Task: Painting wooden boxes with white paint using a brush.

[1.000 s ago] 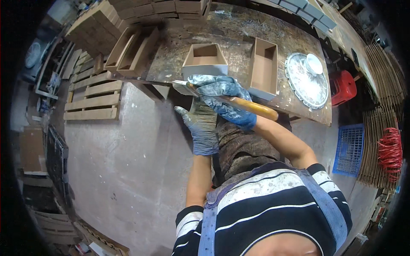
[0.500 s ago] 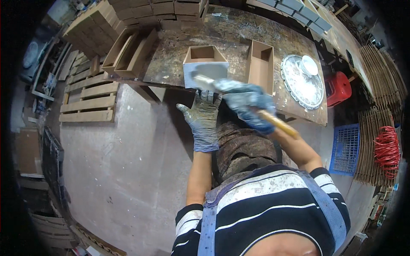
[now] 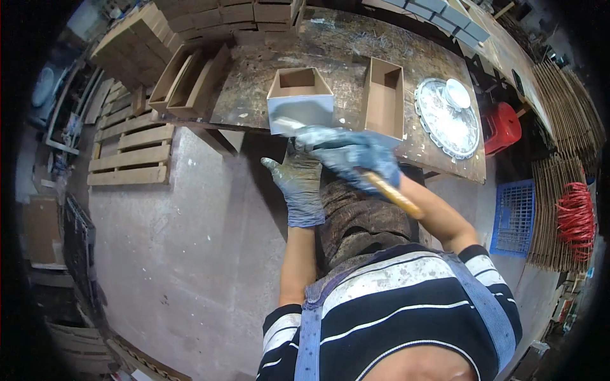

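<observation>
A wooden-handled brush (image 3: pixel 395 195) is gripped in my gloved right hand (image 3: pixel 356 155), its pale bristle end against the front of a small open box (image 3: pixel 300 109). That front face is whitish grey, while the inside is brown. My left hand (image 3: pixel 297 184), in a stained blue glove, is just below the box at the table edge with thumb spread and fingers stretched out; their tips are partly hidden behind the right hand. To the right lies a longer brown open box (image 3: pixel 384 101).
Beyond it, a round, white-smeared tray (image 3: pixel 445 130) carries a white bowl (image 3: pixel 456 94) on the worn wooden table (image 3: pixel 248 95). More brown boxes (image 3: pixel 190 79) stand at the left. A wooden pallet (image 3: pixel 130 149) lies on the floor; a red stool (image 3: pixel 499 130) and blue crate (image 3: pixel 513 216) are at right.
My right hand has moved left and slightly down with the brush, across the box front. The left hand has stayed nearly in place.
</observation>
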`<state>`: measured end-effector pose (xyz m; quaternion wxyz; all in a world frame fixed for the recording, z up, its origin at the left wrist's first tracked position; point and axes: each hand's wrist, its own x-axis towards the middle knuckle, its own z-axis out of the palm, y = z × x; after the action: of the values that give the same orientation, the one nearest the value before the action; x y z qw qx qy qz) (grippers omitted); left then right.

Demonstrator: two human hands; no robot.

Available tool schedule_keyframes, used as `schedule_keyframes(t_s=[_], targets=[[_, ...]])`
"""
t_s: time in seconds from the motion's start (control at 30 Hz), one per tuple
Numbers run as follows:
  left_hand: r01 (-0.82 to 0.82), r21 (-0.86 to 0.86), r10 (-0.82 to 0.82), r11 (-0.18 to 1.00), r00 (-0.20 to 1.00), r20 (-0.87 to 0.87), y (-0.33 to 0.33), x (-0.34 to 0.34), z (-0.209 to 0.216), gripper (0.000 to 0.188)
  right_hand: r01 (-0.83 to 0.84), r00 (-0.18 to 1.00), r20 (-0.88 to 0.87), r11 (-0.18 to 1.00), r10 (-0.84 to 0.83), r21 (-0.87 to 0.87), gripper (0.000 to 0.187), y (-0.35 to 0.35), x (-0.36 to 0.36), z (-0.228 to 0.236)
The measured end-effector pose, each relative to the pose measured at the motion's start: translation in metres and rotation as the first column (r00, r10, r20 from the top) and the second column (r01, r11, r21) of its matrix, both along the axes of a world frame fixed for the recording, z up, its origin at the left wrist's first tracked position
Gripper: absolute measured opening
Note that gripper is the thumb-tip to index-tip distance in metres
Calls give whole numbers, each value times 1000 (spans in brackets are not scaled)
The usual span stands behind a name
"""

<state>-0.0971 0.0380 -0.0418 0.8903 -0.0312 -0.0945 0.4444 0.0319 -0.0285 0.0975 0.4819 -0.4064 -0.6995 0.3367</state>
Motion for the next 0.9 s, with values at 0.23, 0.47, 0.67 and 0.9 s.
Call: schedule_keyframes(t_s=[0.23,0.47,0.67,0.9], targets=[[-53,95,53,994,999,2,-1,0,-15,72,-19,995,-101,996,9,-90,32,-6,23,-29],[-130,59,128,990,991,44,1,-4,2,74,106,891,-385,937,-238,-334,23,-37,36,-16],[-135,-63,136,989,991,14,-11,-5,-6,79,72,980,-183,997,-75,-19,23,-18,32,-36],[-245,-150,170,958,905,-390,-25,-40,12,80,574,714,-447,816,-539,-68,22,-45,83,-25]])
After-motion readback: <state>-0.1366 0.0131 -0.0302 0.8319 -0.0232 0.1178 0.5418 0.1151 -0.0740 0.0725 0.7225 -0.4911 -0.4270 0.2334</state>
